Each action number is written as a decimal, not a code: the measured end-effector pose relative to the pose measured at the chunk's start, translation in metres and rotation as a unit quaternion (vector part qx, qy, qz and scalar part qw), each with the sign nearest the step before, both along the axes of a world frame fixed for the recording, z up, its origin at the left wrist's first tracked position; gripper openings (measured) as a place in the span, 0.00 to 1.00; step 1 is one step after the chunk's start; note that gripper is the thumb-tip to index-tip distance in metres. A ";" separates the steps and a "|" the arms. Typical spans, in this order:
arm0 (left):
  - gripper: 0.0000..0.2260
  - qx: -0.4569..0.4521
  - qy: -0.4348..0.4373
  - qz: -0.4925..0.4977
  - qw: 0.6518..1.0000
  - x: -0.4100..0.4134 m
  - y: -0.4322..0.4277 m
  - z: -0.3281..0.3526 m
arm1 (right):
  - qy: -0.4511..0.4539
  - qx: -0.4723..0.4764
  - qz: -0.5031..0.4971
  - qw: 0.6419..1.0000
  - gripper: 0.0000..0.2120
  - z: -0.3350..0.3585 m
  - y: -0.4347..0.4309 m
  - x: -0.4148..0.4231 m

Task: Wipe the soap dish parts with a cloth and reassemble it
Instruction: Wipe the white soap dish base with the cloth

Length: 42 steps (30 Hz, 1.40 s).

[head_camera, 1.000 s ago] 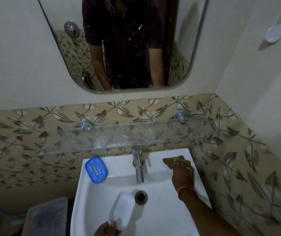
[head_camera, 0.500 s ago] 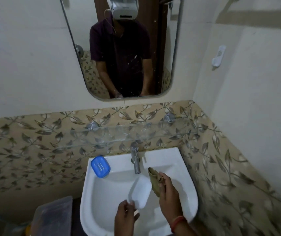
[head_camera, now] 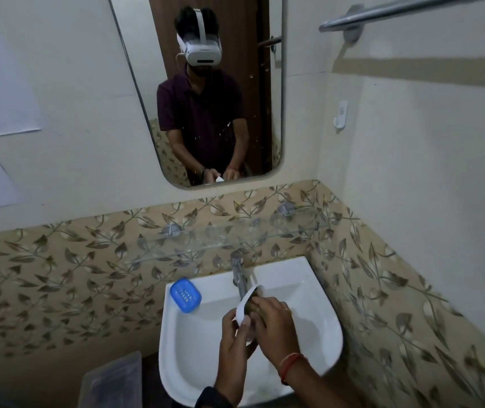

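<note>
Over the white sink (head_camera: 317, 325), my left hand (head_camera: 235, 343) grips the white soap dish part (head_camera: 245, 303), tilted on edge. My right hand (head_camera: 273, 322) presses a brownish cloth (head_camera: 253, 307) into the hollow of that part; most of the cloth is hidden by my fingers. The blue slotted soap dish part (head_camera: 185, 295) lies on the sink's back left corner, apart from both hands.
A metal tap (head_camera: 239, 275) stands at the sink's back, just behind my hands. Above it are a glass shelf (head_camera: 235, 234), leaf-patterned tiles and a mirror (head_camera: 206, 92). A clear plastic box (head_camera: 111, 381) sits lower left; a towel rail (head_camera: 411, 10) is top right.
My right hand lifted the cloth off the sink's back right corner and brought it to the white part. My left hand raised that part. The view tilted upward.
</note>
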<state>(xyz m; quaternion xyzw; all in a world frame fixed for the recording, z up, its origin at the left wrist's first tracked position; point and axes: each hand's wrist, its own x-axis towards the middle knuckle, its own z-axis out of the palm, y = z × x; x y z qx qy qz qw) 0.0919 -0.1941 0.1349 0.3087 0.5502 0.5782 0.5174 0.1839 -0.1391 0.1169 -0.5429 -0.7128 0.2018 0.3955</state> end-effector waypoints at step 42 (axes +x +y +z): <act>0.16 0.085 -0.125 0.005 0.988 -0.031 0.022 0.034 | 0.014 -0.040 0.179 0.983 0.11 0.082 -0.005 -0.010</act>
